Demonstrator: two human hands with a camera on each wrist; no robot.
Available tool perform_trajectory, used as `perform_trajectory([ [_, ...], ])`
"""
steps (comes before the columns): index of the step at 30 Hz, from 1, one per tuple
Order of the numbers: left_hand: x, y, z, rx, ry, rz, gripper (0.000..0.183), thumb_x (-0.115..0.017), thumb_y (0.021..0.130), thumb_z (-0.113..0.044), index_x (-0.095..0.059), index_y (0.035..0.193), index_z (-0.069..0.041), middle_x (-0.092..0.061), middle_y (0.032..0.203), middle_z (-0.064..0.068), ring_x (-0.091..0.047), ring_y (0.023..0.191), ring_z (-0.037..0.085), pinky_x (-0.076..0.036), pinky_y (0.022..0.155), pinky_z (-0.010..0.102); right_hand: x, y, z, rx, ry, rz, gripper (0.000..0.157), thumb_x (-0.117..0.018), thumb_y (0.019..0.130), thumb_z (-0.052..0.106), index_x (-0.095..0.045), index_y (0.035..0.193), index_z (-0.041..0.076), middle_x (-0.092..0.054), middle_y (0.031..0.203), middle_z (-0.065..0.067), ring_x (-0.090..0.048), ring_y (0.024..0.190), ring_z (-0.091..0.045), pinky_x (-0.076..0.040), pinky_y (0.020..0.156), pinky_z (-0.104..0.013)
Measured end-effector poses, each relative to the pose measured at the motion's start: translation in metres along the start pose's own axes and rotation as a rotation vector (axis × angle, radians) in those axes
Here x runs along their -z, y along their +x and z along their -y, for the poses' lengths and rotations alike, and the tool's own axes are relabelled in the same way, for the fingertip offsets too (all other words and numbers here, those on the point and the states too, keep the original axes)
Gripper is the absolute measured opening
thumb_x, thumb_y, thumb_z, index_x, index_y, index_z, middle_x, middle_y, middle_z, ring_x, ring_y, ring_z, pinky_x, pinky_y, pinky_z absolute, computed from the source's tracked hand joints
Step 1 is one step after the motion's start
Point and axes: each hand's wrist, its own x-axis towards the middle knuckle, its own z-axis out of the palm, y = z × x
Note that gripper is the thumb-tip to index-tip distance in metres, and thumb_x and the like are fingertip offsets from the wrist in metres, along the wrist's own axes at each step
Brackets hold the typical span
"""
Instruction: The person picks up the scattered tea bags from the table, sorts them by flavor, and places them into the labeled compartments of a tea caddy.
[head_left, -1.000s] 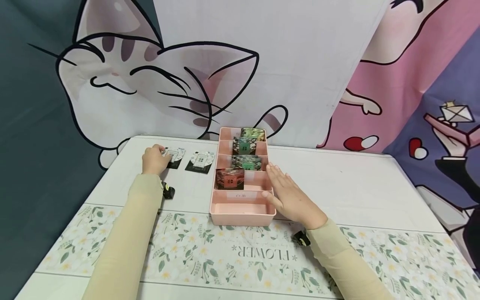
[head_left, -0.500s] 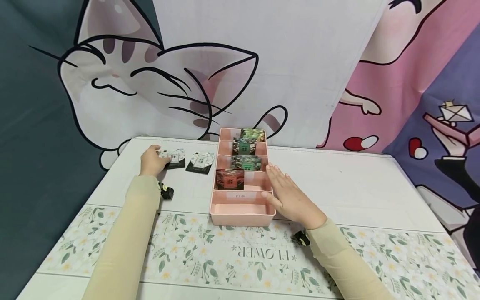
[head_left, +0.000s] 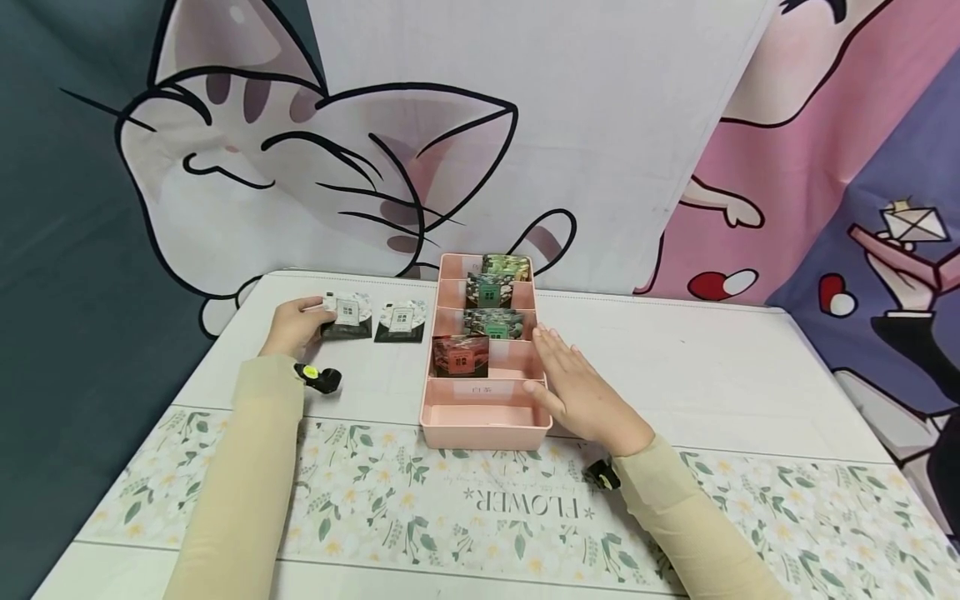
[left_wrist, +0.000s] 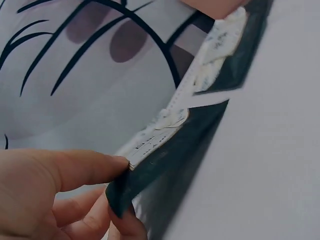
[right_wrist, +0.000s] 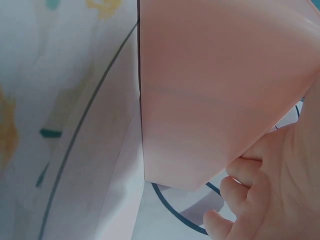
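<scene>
My left hand (head_left: 291, 326) pinches the left edge of a black-and-white tea sachet (head_left: 347, 314) between thumb and fingers. In the left wrist view this sachet (left_wrist: 165, 150) is tilted up off the white tabletop. A second, similar sachet (head_left: 401, 322) lies just to its right on the table. My right hand (head_left: 588, 398) rests along the right side of a long pink divided box (head_left: 483, 437), fingers extended and thumb over the rim. Inside the box stand a red sachet (head_left: 461, 357), dark green sachets (head_left: 490, 292) and a yellow-green sachet (head_left: 506, 267), in separate compartments.
The box's front compartment (head_left: 483, 417) has a label on its back wall. A floral mat strip (head_left: 360, 500) with mirrored lettering runs across the near table. Behind the table hangs a cartoon-cat backdrop (head_left: 300, 208). Black wrist devices (head_left: 321, 379) sit at both cuffs.
My left hand has shifted slightly left and turned, and the pinched sachet has risen at its held edge. The second sachet has straightened a little. My right hand stays at the box.
</scene>
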Motion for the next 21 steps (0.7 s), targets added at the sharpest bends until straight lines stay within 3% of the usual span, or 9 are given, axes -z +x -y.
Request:
perform_trajectory([
  [3, 0.001, -0.005, -0.002, -0.001, -0.025, -0.003, 0.06, -0.056, 0.102, -0.016, -0.036, 0.157, -0.004, -0.053, 0.141, 0.017, -0.052, 0.071, 0.0, -0.049, 0.065, 0.014, 0.0, 0.001, 0.0, -0.008, 0.003, 0.008, 0.077, -0.04, 0.108, 0.048, -0.011, 0.162, 0.0, -0.007, 0.169, -0.014, -0.009, 0.155, -0.035, -0.011, 0.126, -0.052],
  [10, 0.0, -0.011, -0.005, 0.011, -0.093, -0.028, 0.051, -0.053, 0.105, -0.019, -0.044, 0.151, -0.001, -0.056, 0.111, 0.0, -0.056, 0.087, 0.003, -0.054, 0.076, 0.014, 0.0, 0.0, -0.001, -0.006, 0.005, 0.005, 0.078, -0.038, 0.108, 0.049, -0.011, 0.161, 0.0, -0.007, 0.169, -0.013, -0.007, 0.156, -0.033, -0.012, 0.126, -0.053],
  [17, 0.001, -0.017, -0.007, 0.007, -0.184, -0.018, 0.045, -0.049, 0.107, -0.02, -0.045, 0.148, -0.001, -0.054, 0.106, -0.002, -0.054, 0.086, 0.002, -0.053, 0.071, 0.013, -0.001, 0.001, -0.001, -0.007, 0.011, 0.005, 0.077, -0.039, 0.109, 0.048, -0.01, 0.162, 0.001, -0.006, 0.169, -0.012, -0.008, 0.156, -0.034, -0.011, 0.126, -0.053],
  [21, 0.002, -0.021, -0.011, -0.022, -0.292, 0.01, 0.029, -0.052, 0.106, -0.017, -0.052, 0.133, -0.006, -0.056, 0.1, -0.005, -0.055, 0.084, 0.002, -0.053, 0.071, 0.012, -0.001, 0.0, -0.001, -0.008, 0.024, 0.006, 0.077, -0.039, 0.109, 0.048, -0.008, 0.162, 0.003, -0.006, 0.17, -0.011, -0.008, 0.156, -0.032, -0.011, 0.126, -0.052],
])
